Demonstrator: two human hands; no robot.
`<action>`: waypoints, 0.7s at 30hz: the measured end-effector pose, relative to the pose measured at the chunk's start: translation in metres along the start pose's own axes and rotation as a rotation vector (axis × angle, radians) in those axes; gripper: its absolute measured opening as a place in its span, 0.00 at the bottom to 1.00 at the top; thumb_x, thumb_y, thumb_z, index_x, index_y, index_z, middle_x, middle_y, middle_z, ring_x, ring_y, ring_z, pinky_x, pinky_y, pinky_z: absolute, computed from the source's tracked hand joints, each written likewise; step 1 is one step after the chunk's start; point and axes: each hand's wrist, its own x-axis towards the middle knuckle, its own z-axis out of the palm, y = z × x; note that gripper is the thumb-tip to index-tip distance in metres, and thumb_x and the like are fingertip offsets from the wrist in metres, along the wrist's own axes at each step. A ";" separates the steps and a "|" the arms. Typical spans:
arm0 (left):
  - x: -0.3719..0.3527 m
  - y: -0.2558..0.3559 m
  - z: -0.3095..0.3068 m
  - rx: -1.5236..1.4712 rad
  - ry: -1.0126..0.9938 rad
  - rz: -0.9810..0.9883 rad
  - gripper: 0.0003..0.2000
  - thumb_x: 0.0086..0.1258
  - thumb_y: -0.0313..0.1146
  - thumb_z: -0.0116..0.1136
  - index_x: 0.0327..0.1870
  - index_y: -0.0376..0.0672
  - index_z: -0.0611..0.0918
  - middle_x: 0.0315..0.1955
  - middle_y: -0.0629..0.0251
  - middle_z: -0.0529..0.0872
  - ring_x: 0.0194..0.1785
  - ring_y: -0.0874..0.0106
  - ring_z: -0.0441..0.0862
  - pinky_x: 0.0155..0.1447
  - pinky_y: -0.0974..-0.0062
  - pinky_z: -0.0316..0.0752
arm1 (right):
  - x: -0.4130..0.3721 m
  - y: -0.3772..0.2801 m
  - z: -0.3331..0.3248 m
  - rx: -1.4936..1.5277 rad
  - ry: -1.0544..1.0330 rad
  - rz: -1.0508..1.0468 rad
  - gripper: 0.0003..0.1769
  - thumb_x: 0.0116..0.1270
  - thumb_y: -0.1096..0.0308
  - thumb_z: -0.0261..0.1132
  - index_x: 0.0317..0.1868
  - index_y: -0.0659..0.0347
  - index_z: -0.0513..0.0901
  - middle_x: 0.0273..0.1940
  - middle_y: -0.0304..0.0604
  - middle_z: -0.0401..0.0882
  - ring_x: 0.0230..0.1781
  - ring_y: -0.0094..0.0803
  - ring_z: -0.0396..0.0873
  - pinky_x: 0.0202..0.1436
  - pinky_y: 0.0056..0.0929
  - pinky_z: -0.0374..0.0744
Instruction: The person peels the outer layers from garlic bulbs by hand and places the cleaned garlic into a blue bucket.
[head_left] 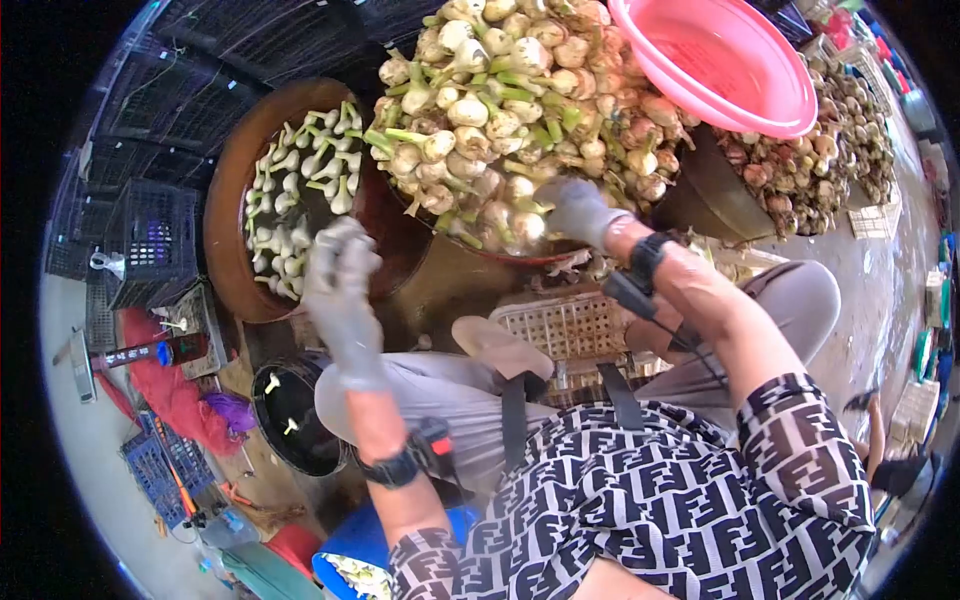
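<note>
My left hand (pixel 342 268), in a grey glove, is raised beside the near right rim of a brown tub (pixel 222 225). Its fingers are curled, and what is inside them is hidden. Trimmed garlic bulbs (pixel 290 200) with short stems lie in that tub. My right hand (pixel 583 212), gloved too, reaches to the near edge of a large heap of garlic bulbs (pixel 480 110). The right fingertips are against the bulbs and partly blurred.
A pink basin (pixel 725 65) rests on the heap's right side. More unpeeled garlic (pixel 820 150) is piled further right. A cream plastic crate (pixel 565 325) stands between my legs. At lower left are a black bucket (pixel 300 420) and a blue container (pixel 350 540). Dark crates (pixel 155 240) stand at left.
</note>
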 end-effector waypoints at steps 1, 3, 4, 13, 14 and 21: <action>-0.012 -0.001 0.010 -0.014 0.001 -0.059 0.07 0.64 0.28 0.53 0.42 0.41 0.78 0.40 0.69 0.78 0.40 0.78 0.77 0.42 0.80 0.75 | 0.012 -0.013 0.001 -0.048 -0.084 0.079 0.18 0.55 0.68 0.56 0.48 0.52 0.78 0.48 0.47 0.77 0.51 0.41 0.75 0.51 0.34 0.75; -0.030 -0.011 0.025 -0.050 -0.026 -0.176 0.07 0.64 0.28 0.53 0.41 0.40 0.78 0.40 0.68 0.78 0.39 0.78 0.77 0.41 0.80 0.76 | 0.032 -0.016 0.021 -0.139 -0.189 0.155 0.19 0.57 0.63 0.56 0.50 0.54 0.77 0.49 0.47 0.77 0.50 0.41 0.76 0.50 0.35 0.76; -0.037 -0.014 0.032 -0.122 -0.057 -0.224 0.07 0.64 0.27 0.53 0.41 0.39 0.79 0.40 0.68 0.78 0.39 0.79 0.77 0.42 0.81 0.75 | 0.042 -0.006 0.036 -0.117 -0.212 0.143 0.19 0.55 0.64 0.57 0.48 0.53 0.78 0.47 0.49 0.78 0.49 0.42 0.76 0.50 0.35 0.75; -0.053 -0.053 0.086 -0.162 -0.306 -0.134 0.18 0.58 0.23 0.60 0.50 0.37 0.73 0.41 0.69 0.77 0.41 0.80 0.73 0.47 0.82 0.71 | -0.013 0.044 0.025 0.238 0.168 0.007 0.16 0.56 0.66 0.57 0.44 0.62 0.80 0.46 0.48 0.79 0.47 0.43 0.77 0.51 0.33 0.74; -0.051 -0.055 0.093 -0.058 -0.323 -0.031 0.20 0.57 0.24 0.61 0.52 0.37 0.72 0.42 0.68 0.76 0.43 0.79 0.73 0.49 0.81 0.70 | -0.021 0.046 0.016 0.381 0.285 -0.010 0.15 0.56 0.67 0.58 0.43 0.63 0.81 0.45 0.48 0.79 0.47 0.44 0.77 0.50 0.33 0.74; -0.052 -0.049 0.138 0.321 -0.363 0.304 0.35 0.46 0.31 0.71 0.58 0.37 0.66 0.51 0.58 0.73 0.55 0.67 0.71 0.59 0.75 0.66 | -0.082 -0.009 -0.057 1.661 0.045 0.120 0.15 0.60 0.70 0.63 0.47 0.66 0.77 0.32 0.42 0.79 0.30 0.22 0.76 0.35 0.21 0.76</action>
